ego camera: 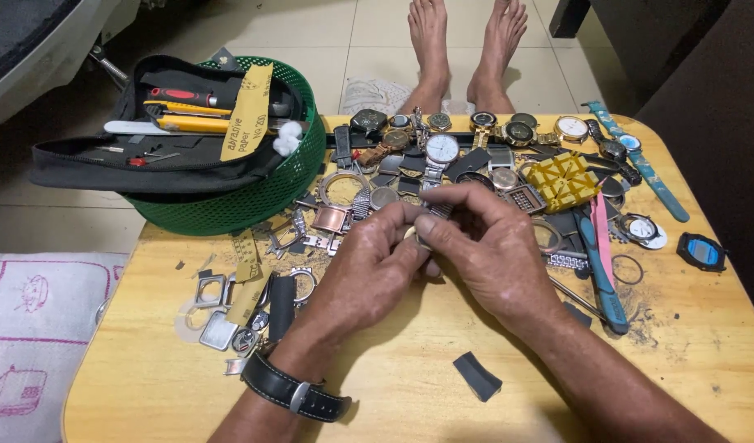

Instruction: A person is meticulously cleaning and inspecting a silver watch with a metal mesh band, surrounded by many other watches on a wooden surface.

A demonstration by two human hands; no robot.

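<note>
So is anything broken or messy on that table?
Yes, it is messy. Watch cases, loose straps and small metal parts lie scattered across the wooden table, and dark crumbs dust it near the blue-handled tool. A black scrap lies alone near the front. Both hands, left hand and right hand, pinch something small.

You get bright, even light from above; your hands (442,254) throw soft shadows onto the table (393,394) (slight wide-angle bending at the edges), and focus stays sharp.

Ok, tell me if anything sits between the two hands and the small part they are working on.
Nothing visible does. The left hand and right hand already pinch the small metal part between their fingertips, above the wooden table.
</note>
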